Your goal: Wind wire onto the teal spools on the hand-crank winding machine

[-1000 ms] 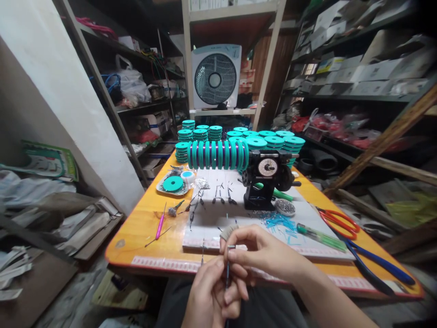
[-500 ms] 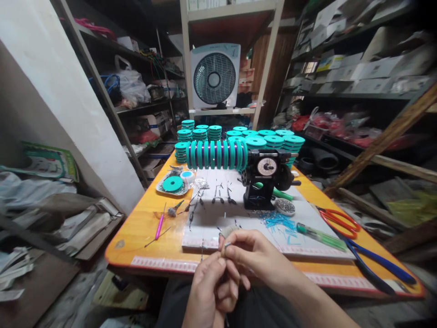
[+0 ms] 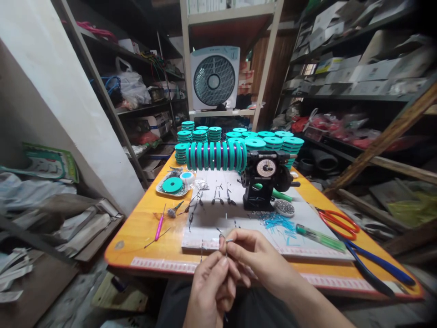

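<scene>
My left hand [image 3: 212, 282] is closed in a pinch at the table's front edge, its thumb and forefinger on something too small to make out. Close against it, my right hand [image 3: 261, 255] pinches a tiny pale blue piece [image 3: 229, 240] that sticks out between thumb and fingertips. Beyond the fingers, several small dark line fittings [image 3: 221, 199] lie on the white board [image 3: 208, 223]. To the right is a pile of thin blue tube pieces [image 3: 280, 222]. A black hand-cranked winder [image 3: 261, 196] stands behind, carrying a row of teal spools [image 3: 215, 156].
Stacked teal spools [image 3: 255, 143] line the table's back. Left are a tray [image 3: 160, 189] and a magenta-handled needle tool [image 3: 159, 225]. Right are a dish of metal bits [image 3: 284, 207], a green-handled tool [image 3: 321, 238], red-handled scissors [image 3: 341, 223] and blue-handled pliers [image 3: 382, 266]. A fan [image 3: 214, 79] stands behind.
Both hands stay together in nearly the same place, with a slight shift of the fingers. The pale blue piece shows a little more plainly at the right fingertips.
</scene>
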Demonstrator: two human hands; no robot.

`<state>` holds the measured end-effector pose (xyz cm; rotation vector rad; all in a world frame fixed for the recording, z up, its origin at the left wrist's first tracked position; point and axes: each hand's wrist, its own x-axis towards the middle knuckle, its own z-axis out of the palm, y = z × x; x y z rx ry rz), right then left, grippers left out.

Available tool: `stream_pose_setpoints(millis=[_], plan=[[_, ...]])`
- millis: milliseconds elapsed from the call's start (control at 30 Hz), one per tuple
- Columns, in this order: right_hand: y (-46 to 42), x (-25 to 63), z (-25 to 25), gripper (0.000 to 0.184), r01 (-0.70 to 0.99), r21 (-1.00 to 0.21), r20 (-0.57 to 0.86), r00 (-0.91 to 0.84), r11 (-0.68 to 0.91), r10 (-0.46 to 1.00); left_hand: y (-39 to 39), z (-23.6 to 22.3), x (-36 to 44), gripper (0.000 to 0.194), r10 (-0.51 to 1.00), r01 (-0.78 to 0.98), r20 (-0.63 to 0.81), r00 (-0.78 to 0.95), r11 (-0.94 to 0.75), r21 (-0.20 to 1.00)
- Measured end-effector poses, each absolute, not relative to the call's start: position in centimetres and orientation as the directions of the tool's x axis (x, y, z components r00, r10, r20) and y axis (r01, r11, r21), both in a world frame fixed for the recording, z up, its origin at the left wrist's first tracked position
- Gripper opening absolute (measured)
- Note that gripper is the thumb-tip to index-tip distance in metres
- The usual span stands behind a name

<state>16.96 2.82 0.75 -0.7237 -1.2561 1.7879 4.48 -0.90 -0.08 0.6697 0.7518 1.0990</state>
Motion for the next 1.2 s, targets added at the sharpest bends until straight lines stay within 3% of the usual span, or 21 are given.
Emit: stream_pose_setpoints(millis=[233, 333, 433, 533, 600, 667, 733, 800, 900, 1033, 1200], plan=[[2.5, 16.9, 0.8, 0.031, -0.275, -0.942, -0.031, -0.502, -0.194, 0.864, -0.8, -0.9, 4.1, 0.038, 0.933, -0.548, -0.181, 0.311, 0.332, 0.768], [2.2, 17.7, 2.3, 0.026, -0.024, -0.999, 0.049, -0.430, 0.043, 0.902, 0.2, -0.6, 4.1, 0.032, 0.965, -0.514, -0.130, 0.226, 0.231, 0.826], [2.1, 18.7, 4.2, 0.021, 0.333, -0.891, 0.157, -0.414, 0.309, 0.897, 2.1, 0.7, 4.3, 0.032, 0.980, -0.487, -0.092, 0.177, 0.168, 0.857], [2.4, 19.9, 5.8, 0.022, 0.512, -0.761, 0.111, -0.503, 0.399, 0.857, 4.1, 2.2, 4.5, 0.033, 0.970, -0.542, 0.003, 0.243, 0.133, 0.830], [3.2, 20.7, 6.7, 0.021, 0.549, -0.746, 0.102, -0.466, 0.377, 0.879, 4.9, 2.9, 4.6, 0.029, 0.965, -0.542, 0.038, 0.260, 0.113, 0.832], [4.4, 21.1, 7.5, 0.026, 0.421, -0.872, 0.100, -0.343, 0.248, 0.934, 5.1, 3.4, 4.7, 0.026, 0.959, -0.524, 0.051, 0.279, 0.107, 0.845], [5.9, 21.0, 8.1, 0.037, 0.111, -0.991, 0.034, -0.311, 0.072, 0.950, 5.0, 3.6, 4.7, 0.026, 0.950, -0.498, 0.054, 0.306, 0.112, 0.860], [7.2, 20.3, 8.4, 0.042, -0.158, -0.980, -0.032, -0.471, -0.120, 0.882, 4.8, 3.7, 4.7, 0.026, 0.944, -0.467, 0.054, 0.327, 0.112, 0.877], [8.7, 18.8, 8.5, 0.032, -0.333, -0.882, -0.079, -0.595, -0.335, 0.800, 4.5, 3.8, 4.7, 0.027, 0.943, -0.445, 0.047, 0.329, 0.111, 0.889], [9.4, 16.8, 8.5, 0.033, -0.493, -0.788, -0.160, -0.413, -0.368, 0.896, 4.0, 3.8, 4.7, 0.027, 0.943, -0.507, -0.014, 0.331, 0.190, 0.841], [9.4, 16.0, 8.6, 0.033, -0.538, -0.778, -0.152, -0.339, -0.324, 0.928, 2.6, 3.2, 4.5, 0.030, 0.923, -0.587, -0.071, 0.377, 0.298, 0.753]])
